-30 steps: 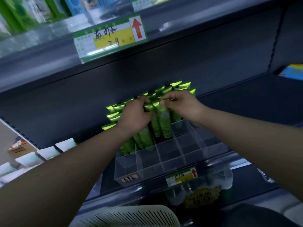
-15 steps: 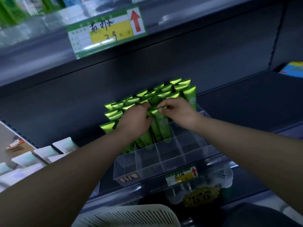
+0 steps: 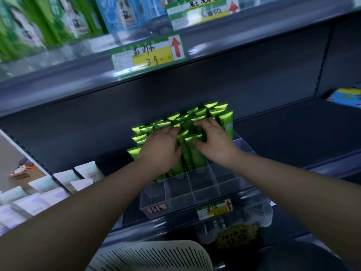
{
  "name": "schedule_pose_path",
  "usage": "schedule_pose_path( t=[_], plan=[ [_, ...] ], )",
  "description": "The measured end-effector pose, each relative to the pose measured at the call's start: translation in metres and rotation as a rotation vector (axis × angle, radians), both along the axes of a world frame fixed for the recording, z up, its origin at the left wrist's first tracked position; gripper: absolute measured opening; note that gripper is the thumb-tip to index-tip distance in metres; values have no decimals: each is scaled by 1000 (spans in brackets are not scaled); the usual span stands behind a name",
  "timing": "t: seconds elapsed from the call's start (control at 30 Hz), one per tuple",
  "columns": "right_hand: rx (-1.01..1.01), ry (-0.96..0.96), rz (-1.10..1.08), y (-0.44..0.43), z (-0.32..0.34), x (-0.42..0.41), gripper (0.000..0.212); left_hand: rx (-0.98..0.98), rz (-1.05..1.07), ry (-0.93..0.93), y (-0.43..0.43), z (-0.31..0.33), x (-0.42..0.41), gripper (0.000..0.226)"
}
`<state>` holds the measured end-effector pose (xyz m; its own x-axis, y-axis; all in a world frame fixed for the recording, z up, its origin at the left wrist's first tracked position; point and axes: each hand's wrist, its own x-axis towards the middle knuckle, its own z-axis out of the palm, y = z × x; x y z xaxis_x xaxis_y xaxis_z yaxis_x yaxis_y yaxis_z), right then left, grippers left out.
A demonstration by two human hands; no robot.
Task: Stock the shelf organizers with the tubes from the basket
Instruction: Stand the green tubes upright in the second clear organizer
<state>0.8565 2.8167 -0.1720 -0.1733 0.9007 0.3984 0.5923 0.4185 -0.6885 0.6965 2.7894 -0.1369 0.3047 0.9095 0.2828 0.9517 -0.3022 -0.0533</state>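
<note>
both hands are laid on the tops of the green tubes (image 3: 187, 132) in the clear organizer (image 3: 195, 184) on the dark shelf (image 3: 293, 133): the left hand (image 3: 162, 147) is curled with fingers pressed against the crimped ends, and the right hand (image 3: 213, 141) is seen pinching one tube's top edge. rear compartments are judged filled, while the front row and the right-side cells are noted empty, so stocking is reckoned over halfway; the white basket (image 3: 156, 257) contents are not visible. tubes are stood near upright, long axis vertical, caps down, crimped ends up, tilted slightly rearward.
</note>
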Motion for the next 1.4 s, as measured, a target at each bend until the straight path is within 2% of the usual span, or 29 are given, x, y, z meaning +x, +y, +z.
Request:
schedule_pose_path(
  t=[0.27,0.43,0.9,1.17,1.4],
  plan=[
    [-35,-226,9,-39,7,-14,73,58,4,125,-34,7,-16,66],
    [-76,-336,37,-67,9,-28,78,73,33,164,-60,7,-29,69],
    [-57,-451,153,-129,-2,-77,88,60,147,178,-134,-9,-84,82],
    [-55,-464,243,-165,-39,-108,90,-14,225,153,-179,-44,-116,86],
    [-147,-504,346,-193,-77,-120,92,-93,271,111,-212,-83,-140,89]
  ],
)
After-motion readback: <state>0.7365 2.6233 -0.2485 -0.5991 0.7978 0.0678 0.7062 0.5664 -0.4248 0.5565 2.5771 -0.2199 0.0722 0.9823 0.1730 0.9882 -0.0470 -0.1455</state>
